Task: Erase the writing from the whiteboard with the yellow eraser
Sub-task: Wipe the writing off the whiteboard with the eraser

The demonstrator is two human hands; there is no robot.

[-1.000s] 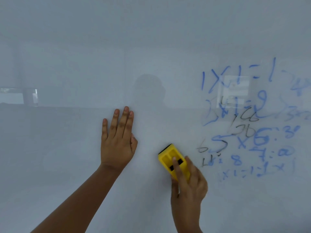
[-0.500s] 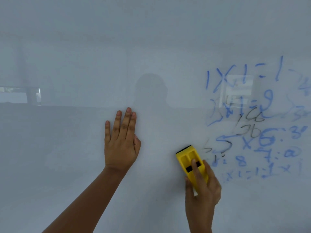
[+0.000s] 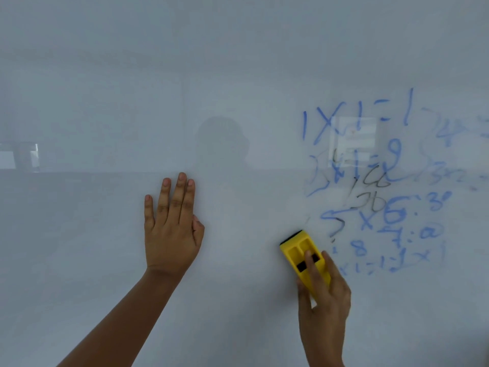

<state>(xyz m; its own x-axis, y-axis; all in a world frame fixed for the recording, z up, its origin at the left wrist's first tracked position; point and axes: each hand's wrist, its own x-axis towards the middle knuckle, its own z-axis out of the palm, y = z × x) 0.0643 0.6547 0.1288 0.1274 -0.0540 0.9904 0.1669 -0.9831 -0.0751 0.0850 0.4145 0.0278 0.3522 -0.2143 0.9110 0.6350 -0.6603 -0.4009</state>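
Observation:
The whiteboard (image 3: 105,75) fills the whole view. Blue and black smeared writing (image 3: 381,186) covers its right part, mostly sums and digits. My right hand (image 3: 324,300) grips the yellow eraser (image 3: 299,250) and presses it flat on the board, just left of the lowest lines of writing. The eraser's black felt edge points up and left. My left hand (image 3: 172,223) lies flat on the board with fingers straight and close together, holding nothing, well left of the eraser.
The left and middle of the board carry no writing, only faint reflections: a dim head-shaped shadow (image 3: 222,144) in the middle and a bright window patch (image 3: 354,139) behind the top of the writing.
My right hand has slid the eraser to the right, toward the writing. The black marks at the writing's lower left edge have been partly wiped away. My left hand stays flat on the board.

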